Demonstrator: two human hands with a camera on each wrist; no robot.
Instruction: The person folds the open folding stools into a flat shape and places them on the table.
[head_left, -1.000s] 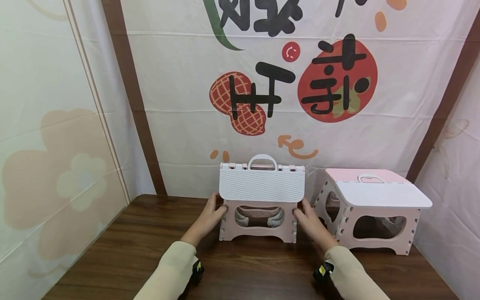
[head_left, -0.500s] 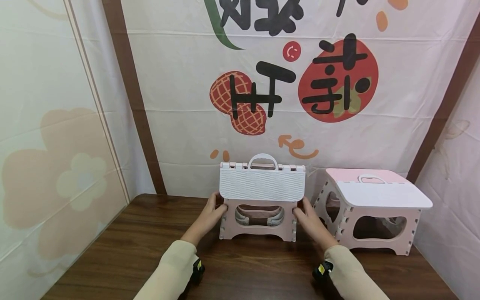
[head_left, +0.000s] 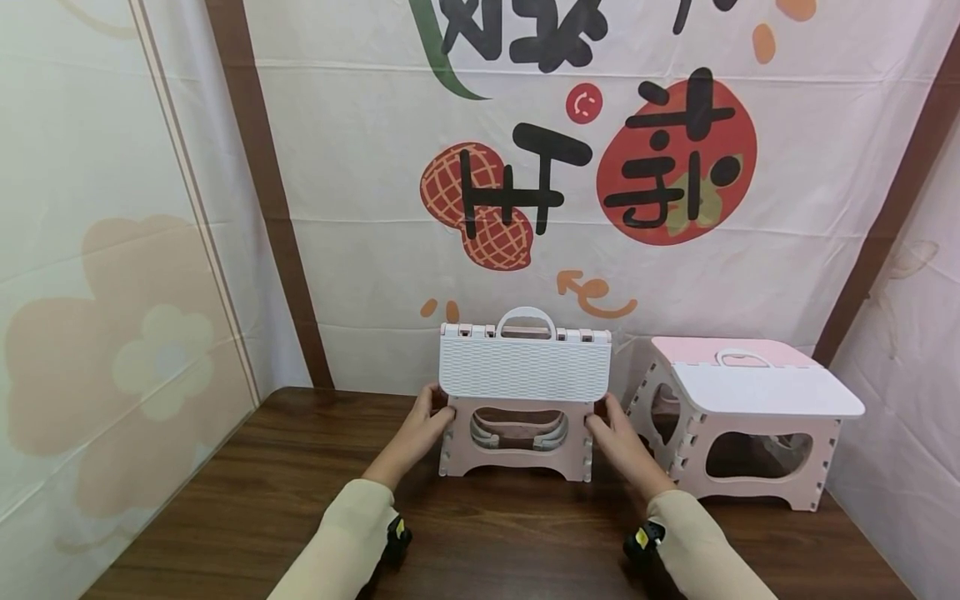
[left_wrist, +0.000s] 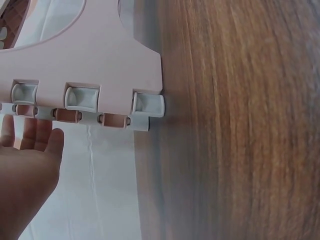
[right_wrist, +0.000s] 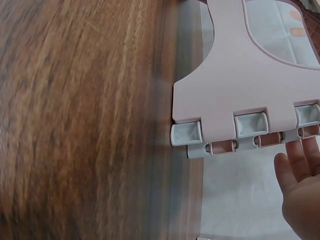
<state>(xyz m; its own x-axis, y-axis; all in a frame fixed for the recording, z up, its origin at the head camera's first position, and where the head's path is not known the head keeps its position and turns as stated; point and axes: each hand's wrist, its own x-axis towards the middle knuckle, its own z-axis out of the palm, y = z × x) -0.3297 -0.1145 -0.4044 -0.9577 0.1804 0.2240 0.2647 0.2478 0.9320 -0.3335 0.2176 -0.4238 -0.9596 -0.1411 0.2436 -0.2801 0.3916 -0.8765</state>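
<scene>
A partly folded pink-and-white folding stool (head_left: 525,367) stands near the back of the table, its white textured top panel hanging down toward me and its handle up. My left hand (head_left: 420,429) grips its left side, below the white panel. Opposite it, my right hand (head_left: 617,432) grips the right side at about the same height. Both wrist views show the pink leg panel (left_wrist: 115,57) with its row of hinges close to the table. There the left fingers (left_wrist: 42,132) and the right fingers (right_wrist: 297,160) reach up to the hinged edge; parts of them are hidden behind it.
A second pink-and-white folding stool (head_left: 765,387) stands unfolded to the right, close to the right forearm. Brown wood-grain table (head_left: 510,542) lies under both stools. A printed cloth (head_left: 360,275) hangs right behind the table.
The stool's front leg panel has shifted very slightly back, away from me. Both hands keep their places on its sides. The second stool has not moved.
</scene>
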